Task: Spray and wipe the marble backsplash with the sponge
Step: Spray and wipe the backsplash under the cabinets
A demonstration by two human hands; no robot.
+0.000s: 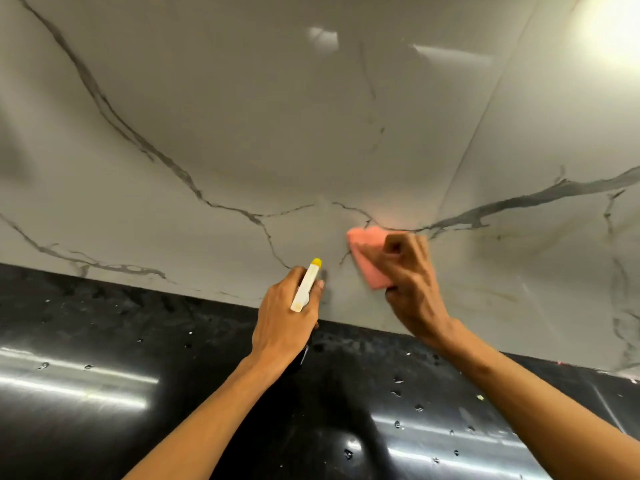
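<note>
Left hand (284, 317) fingers grasp spray bottle (306, 285); right hand (412, 282) fingers press sponge (367, 258) against backsplash (242, 116).

The right hand (412, 271) presses a pink sponge (367, 258) flat against the grey-veined marble backsplash (277, 116), blurred with motion. Just left of it, the left hand (287, 313) wraps a white spray bottle (306, 285), its yellow nozzle pointing at the wall. Below, droplets dot the glossy black counter (104, 341).
</note>
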